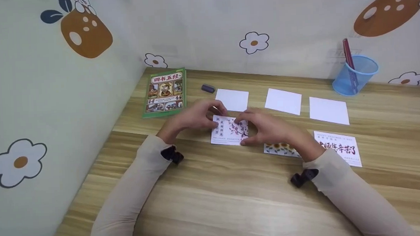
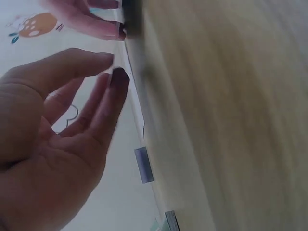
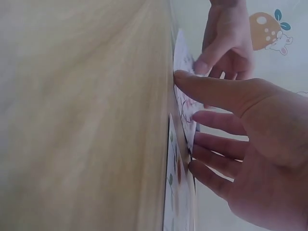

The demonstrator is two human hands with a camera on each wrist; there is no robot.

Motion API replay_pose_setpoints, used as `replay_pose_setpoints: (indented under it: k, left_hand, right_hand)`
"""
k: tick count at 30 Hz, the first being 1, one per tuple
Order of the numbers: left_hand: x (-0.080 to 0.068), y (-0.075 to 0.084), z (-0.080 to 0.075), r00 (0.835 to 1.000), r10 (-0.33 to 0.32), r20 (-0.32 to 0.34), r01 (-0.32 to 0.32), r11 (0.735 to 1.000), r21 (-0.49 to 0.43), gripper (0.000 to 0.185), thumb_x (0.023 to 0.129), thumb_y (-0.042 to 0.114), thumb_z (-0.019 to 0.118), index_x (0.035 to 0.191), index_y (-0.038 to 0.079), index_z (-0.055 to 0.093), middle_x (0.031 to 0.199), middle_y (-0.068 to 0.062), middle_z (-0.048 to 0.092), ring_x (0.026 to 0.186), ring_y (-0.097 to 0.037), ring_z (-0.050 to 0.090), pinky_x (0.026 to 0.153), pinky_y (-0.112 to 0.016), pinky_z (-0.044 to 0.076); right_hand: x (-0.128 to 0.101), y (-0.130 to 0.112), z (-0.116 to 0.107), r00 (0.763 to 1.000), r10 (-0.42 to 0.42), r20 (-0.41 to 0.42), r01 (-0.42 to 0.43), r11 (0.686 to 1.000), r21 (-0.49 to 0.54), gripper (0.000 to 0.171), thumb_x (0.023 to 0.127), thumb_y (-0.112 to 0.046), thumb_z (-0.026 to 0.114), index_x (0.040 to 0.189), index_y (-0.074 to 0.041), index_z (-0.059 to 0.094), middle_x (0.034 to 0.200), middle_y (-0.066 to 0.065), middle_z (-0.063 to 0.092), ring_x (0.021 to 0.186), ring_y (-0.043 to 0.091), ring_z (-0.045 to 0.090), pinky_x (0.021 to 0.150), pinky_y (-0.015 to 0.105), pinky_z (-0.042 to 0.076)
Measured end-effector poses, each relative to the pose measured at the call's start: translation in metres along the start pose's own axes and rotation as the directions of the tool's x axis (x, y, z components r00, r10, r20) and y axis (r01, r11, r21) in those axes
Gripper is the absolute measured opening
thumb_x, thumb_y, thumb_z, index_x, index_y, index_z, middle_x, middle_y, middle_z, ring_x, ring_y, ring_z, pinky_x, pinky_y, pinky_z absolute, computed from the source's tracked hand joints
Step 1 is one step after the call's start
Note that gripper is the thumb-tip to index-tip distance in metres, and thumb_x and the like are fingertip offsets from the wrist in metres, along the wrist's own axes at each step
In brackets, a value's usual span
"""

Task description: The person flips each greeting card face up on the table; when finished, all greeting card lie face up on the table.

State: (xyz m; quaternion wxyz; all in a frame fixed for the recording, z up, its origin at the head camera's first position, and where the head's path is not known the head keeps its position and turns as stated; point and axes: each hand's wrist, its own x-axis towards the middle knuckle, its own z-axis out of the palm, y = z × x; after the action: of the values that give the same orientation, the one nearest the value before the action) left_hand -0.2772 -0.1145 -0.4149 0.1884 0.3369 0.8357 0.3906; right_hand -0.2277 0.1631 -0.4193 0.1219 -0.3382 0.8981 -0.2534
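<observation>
A white card with Chinese characters and a pink blossom branch is between my two hands at the middle of the table. My left hand holds its far left corner, thumb at the left side and fingers by the far edge. With thumb at the near right corner and fingers over the far part, my right hand grips the other side. In the right wrist view the blossom card looks slightly tilted off the wood. Partly under my right hand lies a sunflower card. A card with red characters lies right of it.
Three blank white cards lie in a row behind my hands. A dark eraser-like block and a green comic-style book are at the back left. At the back right, a blue mesh cup holds red pens.
</observation>
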Motion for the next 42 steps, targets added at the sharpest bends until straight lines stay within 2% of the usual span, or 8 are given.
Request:
replay_pose_setpoints:
  k: [5, 11, 16, 23, 29, 34, 38, 42]
  left_hand:
    - [0.000, 0.003, 0.003, 0.999, -0.025, 0.027, 0.020, 0.987, 0.160, 0.039, 0.089, -0.003, 0.079, 0.126, 0.008, 0.074, 0.125, -0.009, 0.075, 0.119, -0.026, 0.069, 0.107, -0.042, 0.058]
    - [-0.004, 0.001, 0.001, 0.997, -0.045, 0.068, 0.033, 0.986, 0.161, 0.045, 0.090, -0.005, 0.077, 0.134, 0.006, 0.073, 0.129, -0.011, 0.076, 0.120, -0.026, 0.070, 0.110, -0.044, 0.057]
    - [-0.001, 0.004, 0.003, 0.996, -0.027, 0.084, 0.011, 0.983, 0.182, 0.039, 0.095, -0.001, 0.071, 0.133, 0.006, 0.073, 0.129, -0.011, 0.076, 0.122, -0.026, 0.070, 0.112, -0.043, 0.056]
    - [0.008, 0.022, 0.019, 0.999, -0.008, 0.049, -0.003, 0.977, 0.215, 0.032, 0.103, 0.012, 0.069, 0.134, 0.006, 0.071, 0.131, -0.011, 0.073, 0.125, -0.027, 0.068, 0.114, -0.042, 0.055]
    - [0.025, 0.046, 0.044, 0.995, 0.063, 0.078, -0.080, 0.968, 0.238, 0.035, 0.104, 0.013, 0.068, 0.138, 0.002, 0.070, 0.137, -0.015, 0.072, 0.130, -0.030, 0.066, 0.116, -0.042, 0.052]
    - [0.052, 0.075, 0.067, 0.985, 0.095, 0.146, -0.135, 0.946, 0.296, 0.048, 0.106, 0.018, 0.065, 0.150, 0.000, 0.060, 0.151, -0.015, 0.065, 0.143, -0.029, 0.059, 0.125, -0.042, 0.043]
    - [0.078, 0.100, 0.081, 0.985, 0.087, 0.151, -0.133, 0.933, 0.335, 0.054, 0.108, 0.024, 0.064, 0.157, 0.004, 0.053, 0.160, -0.011, 0.058, 0.152, -0.026, 0.051, 0.130, -0.036, 0.039]
    - [0.102, 0.120, 0.093, 0.987, 0.046, 0.151, -0.099, 0.927, 0.363, 0.059, 0.108, 0.029, 0.064, 0.162, 0.009, 0.048, 0.166, -0.006, 0.052, 0.158, -0.020, 0.042, 0.132, -0.027, 0.031]
  right_hand:
    - [0.002, -0.002, 0.001, 1.000, -0.017, 0.008, 0.017, 1.000, -0.025, 0.062, 0.085, -0.031, 0.092, 0.139, -0.009, 0.070, 0.146, 0.016, 0.063, 0.139, 0.036, 0.058, 0.121, 0.054, 0.047]
    - [0.004, -0.005, 0.005, 0.999, -0.030, 0.015, 0.030, 0.999, -0.029, 0.059, 0.085, -0.032, 0.092, 0.137, -0.011, 0.072, 0.143, 0.014, 0.063, 0.134, 0.032, 0.058, 0.116, 0.052, 0.049]
    - [-0.002, -0.003, 0.001, 0.998, -0.059, 0.013, 0.060, 0.997, -0.046, 0.056, 0.093, -0.036, 0.085, 0.140, -0.010, 0.069, 0.144, 0.012, 0.064, 0.139, 0.033, 0.055, 0.121, 0.053, 0.046]
    - [-0.038, 0.021, -0.021, 0.999, -0.026, -0.036, 0.023, 0.997, -0.077, 0.056, 0.100, -0.036, 0.078, 0.147, -0.008, 0.065, 0.155, 0.016, 0.059, 0.149, 0.038, 0.050, 0.126, 0.059, 0.040]
    - [-0.090, 0.065, -0.046, 0.991, 0.041, -0.124, -0.046, 0.998, -0.038, 0.052, 0.103, -0.033, 0.076, 0.145, -0.005, 0.065, 0.147, 0.015, 0.066, 0.141, 0.039, 0.058, 0.118, 0.063, 0.047]
    - [-0.142, 0.102, -0.064, 0.960, 0.140, -0.241, -0.145, 0.989, -0.003, 0.052, 0.100, -0.023, 0.080, 0.144, -0.003, 0.064, 0.138, 0.018, 0.069, 0.125, 0.039, 0.066, 0.096, 0.033, 0.060]
    - [-0.167, 0.132, -0.077, 0.916, 0.263, -0.304, -0.272, 0.962, 0.012, 0.055, 0.100, -0.023, 0.080, 0.145, 0.002, 0.062, 0.138, 0.028, 0.067, 0.119, 0.043, 0.065, 0.085, 0.010, 0.047]
    - [-0.176, 0.156, -0.086, 0.876, 0.359, -0.323, -0.366, 0.930, 0.041, 0.057, 0.103, -0.026, 0.077, 0.147, 0.005, 0.059, 0.135, 0.032, 0.066, 0.118, 0.048, 0.064, 0.082, 0.005, 0.040]
